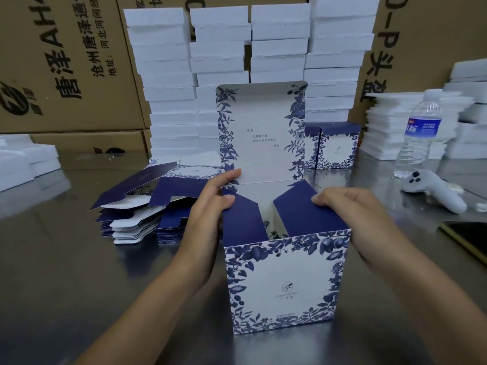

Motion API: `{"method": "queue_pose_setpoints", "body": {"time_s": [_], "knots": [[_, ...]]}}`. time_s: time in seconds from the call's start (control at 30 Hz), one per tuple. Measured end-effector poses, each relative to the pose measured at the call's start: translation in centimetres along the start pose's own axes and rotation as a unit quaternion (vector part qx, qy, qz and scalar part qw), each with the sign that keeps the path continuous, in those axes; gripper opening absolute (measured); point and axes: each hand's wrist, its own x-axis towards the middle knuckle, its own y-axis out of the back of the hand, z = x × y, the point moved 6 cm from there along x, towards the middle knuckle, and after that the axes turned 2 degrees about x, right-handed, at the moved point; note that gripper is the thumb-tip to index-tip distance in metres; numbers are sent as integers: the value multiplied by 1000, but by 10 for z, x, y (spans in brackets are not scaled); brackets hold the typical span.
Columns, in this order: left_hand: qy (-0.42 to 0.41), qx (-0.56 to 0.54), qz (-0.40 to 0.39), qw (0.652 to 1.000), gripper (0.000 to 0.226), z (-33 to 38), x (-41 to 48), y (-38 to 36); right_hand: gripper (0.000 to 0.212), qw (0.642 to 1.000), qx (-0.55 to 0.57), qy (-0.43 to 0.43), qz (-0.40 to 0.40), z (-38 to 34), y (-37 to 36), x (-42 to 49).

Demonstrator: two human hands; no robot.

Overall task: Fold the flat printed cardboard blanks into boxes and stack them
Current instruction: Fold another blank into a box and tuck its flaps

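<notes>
A blue-and-white floral box (284, 280) stands upright on the steel table in front of me, its tall lid flap (261, 133) raised at the back. My left hand (210, 219) holds the box's left side, thumb on the dark blue left side flap and a finger against the lid flap. My right hand (353, 217) grips the right side, fingertips pressing on the dark blue right side flap. Both side flaps tilt inward. A pile of flat printed blanks (147, 206) lies to the left. Two finished boxes (334, 148) stand behind on the right.
Tall stacks of white foam inserts (224, 61) line the back, with more at the right (390, 127) and left (23, 159). A water bottle (420, 133), a white controller (434, 189) and a dark phone (469, 235) lie at the right. Brown cartons (60, 61) stand behind.
</notes>
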Motion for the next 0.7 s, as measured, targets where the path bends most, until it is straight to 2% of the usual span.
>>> {"method": "queue_pose_setpoints", "body": {"time_s": [0.1,0.3,0.43,0.63,0.7], "knots": [[3,-7,6,1000,43,-1,-1,0,44,999,-41,5,-18,-3,0,0],[-1,-10,-10,1000,42,2,-2,-2,29,995,-95,-25,-10,-4,3,20],[1,-20,-15,1000,38,1,-2,-4,25,996,-57,-74,5,-4,5,32],[3,1,-6,1000,41,4,-2,-4,39,992,-113,-41,-23,-9,3,38],[1,7,-10,1000,41,4,-3,-4,38,990,-129,-45,-28,-10,3,41]]}}
